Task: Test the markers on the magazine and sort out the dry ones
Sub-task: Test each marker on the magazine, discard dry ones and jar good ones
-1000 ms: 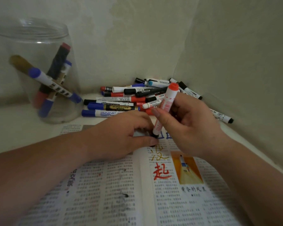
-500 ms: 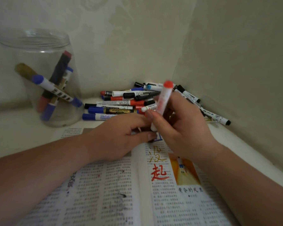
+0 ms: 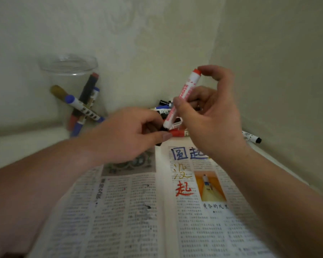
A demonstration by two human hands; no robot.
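Note:
My right hand [image 3: 211, 116] holds a white marker with red print and a red end [image 3: 183, 96], tilted, thumb on its barrel and fingertips at its top. My left hand [image 3: 131, 135] pinches the dark cap at the marker's lower end. Both hands hover over the far edge of the open magazine [image 3: 138, 211], which bears blue, yellow and red handwritten characters [image 3: 183, 175]. A pile of markers [image 3: 175, 127] lies behind the hands in the corner, mostly hidden.
A clear plastic jar [image 3: 71, 90] with several markers inside stands at the back left against the wall. One black-and-white marker [image 3: 252, 137] lies by the right wall. Walls close the corner at the back and right.
Both hands have risen off the magazine with the marker. The camera has tilted down, showing more of the magazine and uncovering the blue characters.

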